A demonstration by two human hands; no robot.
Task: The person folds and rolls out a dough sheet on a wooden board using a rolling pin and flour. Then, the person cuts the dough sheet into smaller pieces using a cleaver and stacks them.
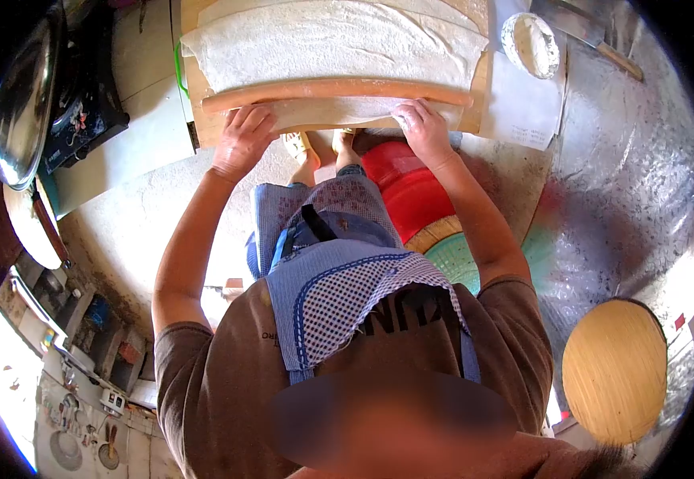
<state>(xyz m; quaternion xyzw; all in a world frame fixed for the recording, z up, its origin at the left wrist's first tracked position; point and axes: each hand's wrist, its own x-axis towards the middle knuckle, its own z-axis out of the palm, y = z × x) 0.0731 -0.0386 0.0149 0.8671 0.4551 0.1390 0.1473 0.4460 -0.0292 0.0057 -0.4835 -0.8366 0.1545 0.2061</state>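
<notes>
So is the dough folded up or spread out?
Spread out: the dough covers most of the board, with the rolling pin lying across it.

Surroundings of your work area, viewed from your head.
To your left, note the black flower-patterned appliance (83, 124) and, beside it, the shiny round lid (23, 104); the cluttered shelves (129, 351) stand lower in view. To your right, the red plastic object (412, 190) lies near the green basket (455, 259); beyond these are the crinkled silvery sheet (602, 191) and the round wooden board (614, 371).
</notes>
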